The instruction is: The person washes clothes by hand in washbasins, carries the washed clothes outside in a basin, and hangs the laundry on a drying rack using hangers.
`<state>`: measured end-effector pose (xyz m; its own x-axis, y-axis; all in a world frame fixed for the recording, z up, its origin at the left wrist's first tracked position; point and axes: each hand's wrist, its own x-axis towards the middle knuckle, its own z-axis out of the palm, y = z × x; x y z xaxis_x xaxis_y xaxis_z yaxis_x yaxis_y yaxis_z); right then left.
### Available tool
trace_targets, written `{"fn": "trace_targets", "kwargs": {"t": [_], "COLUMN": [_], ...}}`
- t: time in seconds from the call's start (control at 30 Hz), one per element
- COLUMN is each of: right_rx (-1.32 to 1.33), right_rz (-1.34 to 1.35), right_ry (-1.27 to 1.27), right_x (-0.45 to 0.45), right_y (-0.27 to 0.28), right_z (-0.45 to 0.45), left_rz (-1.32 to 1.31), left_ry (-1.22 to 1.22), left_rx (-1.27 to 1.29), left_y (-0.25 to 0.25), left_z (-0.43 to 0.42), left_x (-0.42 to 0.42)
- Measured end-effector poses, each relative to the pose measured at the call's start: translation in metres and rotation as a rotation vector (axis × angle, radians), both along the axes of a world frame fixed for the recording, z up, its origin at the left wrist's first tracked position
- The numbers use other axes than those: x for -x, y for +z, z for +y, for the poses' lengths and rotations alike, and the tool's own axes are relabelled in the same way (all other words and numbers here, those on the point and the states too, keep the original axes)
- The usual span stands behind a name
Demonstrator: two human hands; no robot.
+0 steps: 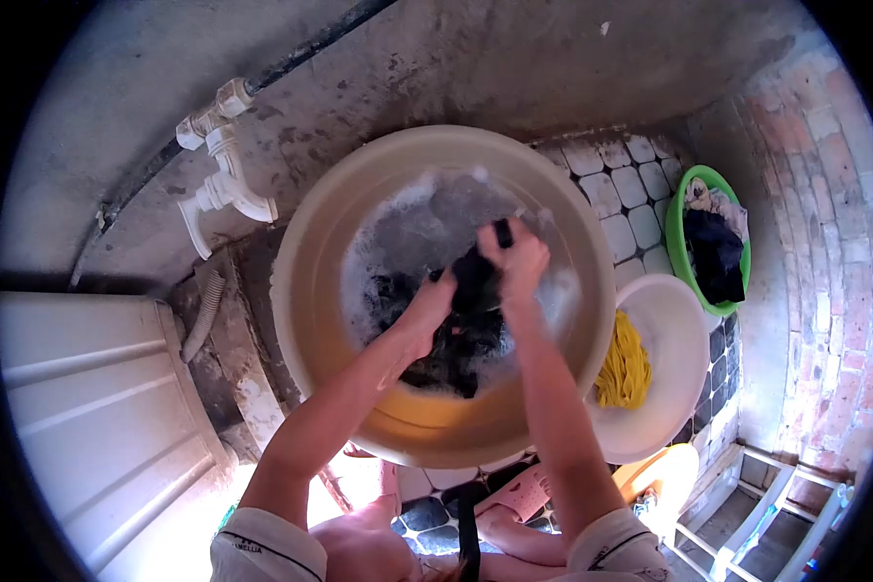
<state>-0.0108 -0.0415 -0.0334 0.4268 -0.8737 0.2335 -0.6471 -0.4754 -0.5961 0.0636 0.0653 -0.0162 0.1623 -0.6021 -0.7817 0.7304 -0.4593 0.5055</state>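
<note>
A large beige basin (306, 291) holds cloudy, sudsy water (398, 228). Dark cloth (475, 281) is bunched between my two hands over the middle of the basin, and more dark fabric lies in the water below it. My left hand (431, 308) is closed on the cloth's left side, fingertips partly hidden by it. On the other side my right hand (516, 257) grips the same cloth, a bit higher, with a piece of it showing above the fingers.
A white tap (225, 184) juts from the wall at upper left. At right stand a pale basin (674, 339) with yellow cloth (626, 364) and a green basin (677, 242) with dark and light clothes. A white ribbed panel (97, 407) is at left, a metal rack (757, 514) lower right.
</note>
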Motion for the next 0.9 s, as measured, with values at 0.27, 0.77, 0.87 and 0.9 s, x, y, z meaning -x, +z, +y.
{"fn": "trace_targets", "kwargs": {"t": [0.27, 0.77, 0.87, 0.9], "right_rx": [0.026, -0.661, -0.677, -0.672], "right_rz": [0.582, 0.102, -0.242, -0.323], "right_ry": [0.310, 0.547, 0.393, 0.316], "right_x": [0.027, 0.047, 0.052, 0.064], "right_y": [-0.090, -0.027, 0.071, 0.082], "right_z": [0.042, 0.014, 0.028, 0.019], "left_rz": [-1.726, -0.854, -0.598, -0.529], "left_ry": [-0.923, -0.735, -0.537, -0.423], "left_rx": [-0.213, 0.499, 0.711, 0.793], "left_y": [-0.089, 0.069, 0.127, 0.140], "left_z": [0.012, 0.009, 0.017, 0.016], "left_x": [-0.039, -0.038, -0.045, -0.041]}}
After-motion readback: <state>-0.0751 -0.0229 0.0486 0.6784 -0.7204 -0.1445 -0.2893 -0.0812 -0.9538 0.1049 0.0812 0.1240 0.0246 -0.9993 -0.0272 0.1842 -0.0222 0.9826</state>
